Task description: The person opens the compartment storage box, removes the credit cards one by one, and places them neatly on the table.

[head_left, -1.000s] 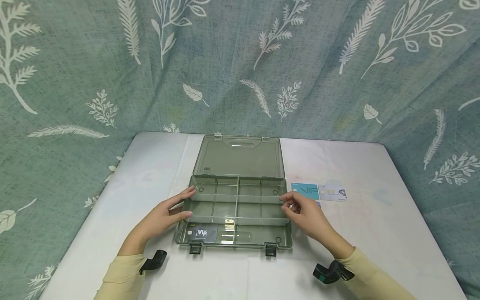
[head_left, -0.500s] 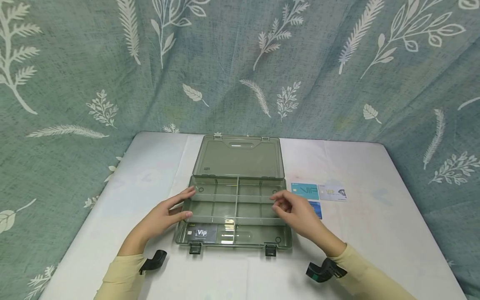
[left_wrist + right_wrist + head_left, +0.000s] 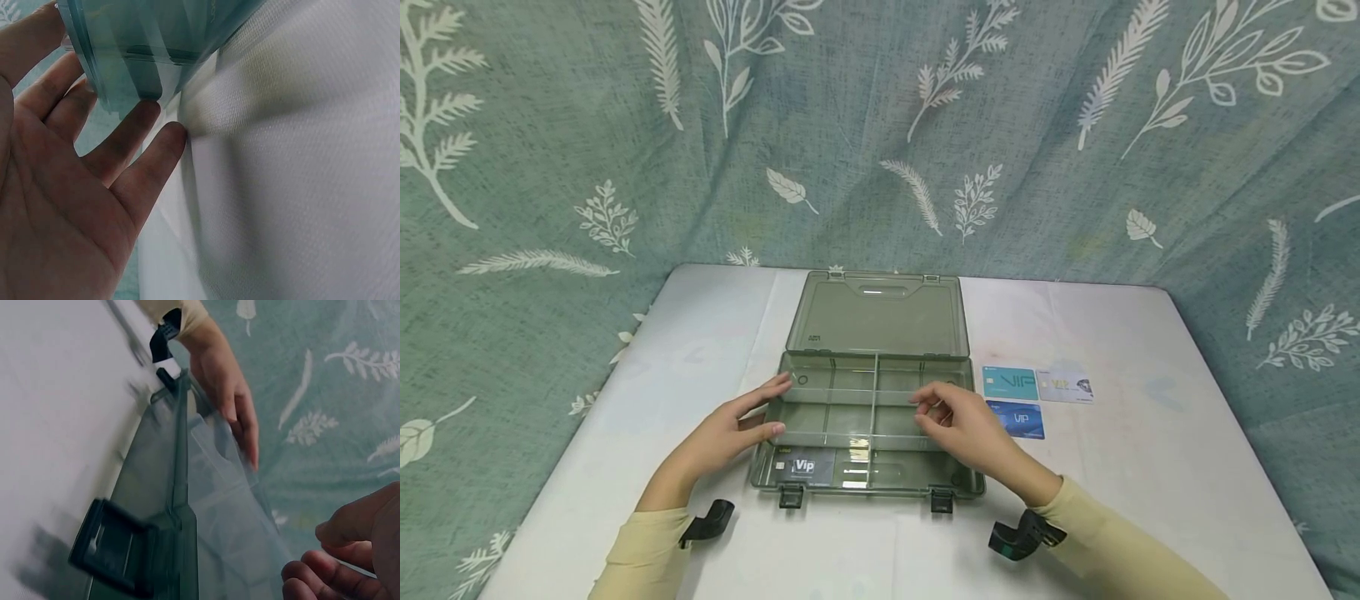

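A translucent green compartment box [image 3: 775, 482] lies with its lid [image 3: 880, 317] folded back on the table. My left hand [image 3: 722, 437] rests on its left edge; in the left wrist view the fingers [image 3: 165, 147] reach along the side wall. Over the right-hand compartments is my right hand [image 3: 962, 425], fingers loosely bent, thumb apart from the index finger, nothing visible between them. A dark grey Vip card [image 3: 816, 468] lies in the front left compartment. Right of the box are a teal VIP card [image 3: 1009, 383], a silver VIP card [image 3: 1067, 386] and a blue VIP card [image 3: 1022, 419].
The white-covered table [image 3: 1112, 483] carries the box and cards. Two dark latches [image 3: 790, 497] project from the front of the box. Clear dividers [image 3: 850, 396] split its inside. A green leaf-patterned cloth [image 3: 850, 125] hangs behind and at both sides.
My right hand has moved left, from the box's right edge to over its right-hand compartments, uncovering the blue card. My left hand has stayed on the left edge.
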Demonstrator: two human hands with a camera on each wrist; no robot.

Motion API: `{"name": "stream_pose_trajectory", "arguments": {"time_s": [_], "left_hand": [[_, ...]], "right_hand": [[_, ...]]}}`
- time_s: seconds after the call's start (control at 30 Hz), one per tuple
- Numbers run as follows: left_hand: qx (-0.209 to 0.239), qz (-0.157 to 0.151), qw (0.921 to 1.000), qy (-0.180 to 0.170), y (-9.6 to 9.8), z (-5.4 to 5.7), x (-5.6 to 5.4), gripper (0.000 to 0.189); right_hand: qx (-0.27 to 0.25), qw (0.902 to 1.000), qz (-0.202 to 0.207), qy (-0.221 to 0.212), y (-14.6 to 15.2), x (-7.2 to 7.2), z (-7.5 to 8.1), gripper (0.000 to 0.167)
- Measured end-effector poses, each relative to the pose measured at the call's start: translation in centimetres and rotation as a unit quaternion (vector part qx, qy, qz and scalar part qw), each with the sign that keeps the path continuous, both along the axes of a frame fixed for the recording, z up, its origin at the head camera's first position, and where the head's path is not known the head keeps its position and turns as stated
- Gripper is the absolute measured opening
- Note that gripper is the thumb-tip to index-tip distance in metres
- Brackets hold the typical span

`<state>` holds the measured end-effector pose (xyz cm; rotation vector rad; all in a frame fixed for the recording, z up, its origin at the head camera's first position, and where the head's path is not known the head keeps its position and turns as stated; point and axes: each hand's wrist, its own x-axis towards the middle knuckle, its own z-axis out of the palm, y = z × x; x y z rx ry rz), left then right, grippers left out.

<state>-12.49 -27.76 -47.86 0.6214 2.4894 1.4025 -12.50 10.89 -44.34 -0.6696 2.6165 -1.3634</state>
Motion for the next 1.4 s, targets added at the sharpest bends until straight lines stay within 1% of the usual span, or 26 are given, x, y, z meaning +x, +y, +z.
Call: {"name": "stream_pose_trajectory", "arguments": {"time_s": [0.33,0.5,0.87,1.2,1.3,1.4], "left_hand": [[-0.002,0.0,1.0,0.003,0.0,-0.2,-0.1,0.064],[-0.002,0.0,1.0,0.002,0.0,-0.1,0.0,0.064],[-0.006,0.0,1.0,0.005,0.0,-0.1,0.0,0.064],[-0.004,0.004,1.0,0.002,0.0,-0.1,-0.1,0.063],[-0.004,0.003,1.0,0.003,0.0,-0.1,-0.1,0.063],[-0.001,0.003,1.0,0.001,0.0,-0.1,-0.1,0.063]], "right_hand": [[-0.006,0.9994,0.034,0.0,-2.2,-0.2,-0.2,0.019],[-0.006,0.9989,0.047,0.004,-3.1,-0.2,-0.2,0.02],[-0.012,0.9967,0.081,-0.006,-5.2,0.2,0.4,0.021],[-0.019,0.992,0.122,-0.025,-6.8,0.3,0.7,0.02],[-0.016,0.9895,0.139,-0.037,-7.2,0.4,0.8,0.022],[-0.016,0.9856,0.157,-0.061,-7.7,0.6,0.8,0.023]]}}
